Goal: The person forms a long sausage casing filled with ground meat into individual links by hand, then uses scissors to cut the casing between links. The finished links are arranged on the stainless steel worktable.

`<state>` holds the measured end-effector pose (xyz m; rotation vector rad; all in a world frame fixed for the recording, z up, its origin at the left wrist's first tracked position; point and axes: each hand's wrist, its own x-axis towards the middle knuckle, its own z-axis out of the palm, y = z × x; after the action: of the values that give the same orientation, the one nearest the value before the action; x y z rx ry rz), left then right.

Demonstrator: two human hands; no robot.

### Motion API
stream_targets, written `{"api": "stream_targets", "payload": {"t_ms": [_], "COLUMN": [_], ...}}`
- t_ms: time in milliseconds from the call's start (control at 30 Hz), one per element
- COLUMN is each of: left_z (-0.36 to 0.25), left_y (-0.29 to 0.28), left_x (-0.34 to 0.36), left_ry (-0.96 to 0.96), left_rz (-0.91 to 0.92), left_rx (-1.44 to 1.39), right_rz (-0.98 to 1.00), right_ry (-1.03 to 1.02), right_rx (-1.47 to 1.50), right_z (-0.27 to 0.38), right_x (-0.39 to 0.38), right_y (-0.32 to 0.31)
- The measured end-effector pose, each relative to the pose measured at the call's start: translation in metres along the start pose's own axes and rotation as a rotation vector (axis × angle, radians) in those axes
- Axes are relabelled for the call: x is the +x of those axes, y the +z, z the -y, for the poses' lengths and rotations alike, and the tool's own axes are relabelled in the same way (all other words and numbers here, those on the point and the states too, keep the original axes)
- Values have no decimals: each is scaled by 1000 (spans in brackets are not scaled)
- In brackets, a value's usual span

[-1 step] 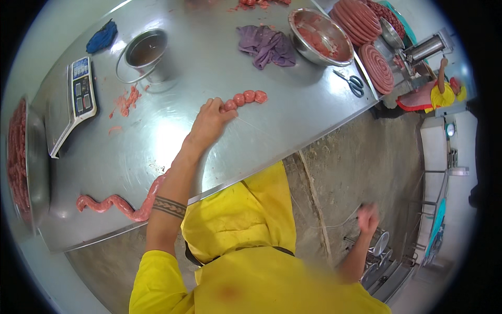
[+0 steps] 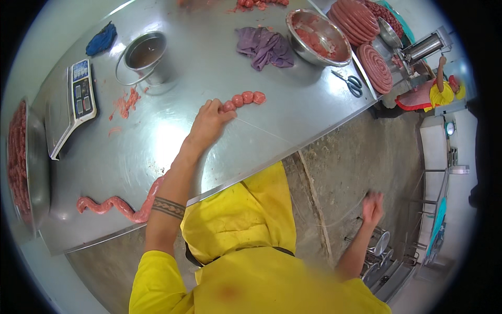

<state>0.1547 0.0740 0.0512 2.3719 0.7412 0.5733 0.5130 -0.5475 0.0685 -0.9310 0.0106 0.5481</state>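
Note:
On the steel table, my left hand is closed around the near end of a short chain of round sausage links, several of which stick out past my fingers. A thin pale string stretches from this hand over the table edge toward my right hand. That hand is raised over the floor to the right, blurred, and appears closed on the string. An untied length of sausage lies in a wavy line by the near edge, partly hidden behind my left forearm.
A scale, metal bucket and blue cloth are at left. Farther right are a purple cloth, steel bowl, scissors and coiled sausage. Another person works at far right.
My right hand has moved up and slightly to the right, and the string shows more clearly. My left hand stays on the sausage links.

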Motion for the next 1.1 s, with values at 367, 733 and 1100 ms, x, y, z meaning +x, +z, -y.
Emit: {"api": "stream_targets", "payload": {"t_ms": [367, 733, 1100], "left_z": [19, 8, 10], "left_y": [14, 5, 6], "left_x": [6, 11, 10], "left_ry": [129, 127, 133], "left_rz": [-150, -100, -131], "left_rx": [55, 60, 105], "right_rz": [203, 308, -340], "right_ry": [747, 575, 106], "right_rx": [-1890, -997, 105], "right_z": [24, 58, -45], "right_x": [90, -28, 10], "right_y": [178, 120, 34]}}
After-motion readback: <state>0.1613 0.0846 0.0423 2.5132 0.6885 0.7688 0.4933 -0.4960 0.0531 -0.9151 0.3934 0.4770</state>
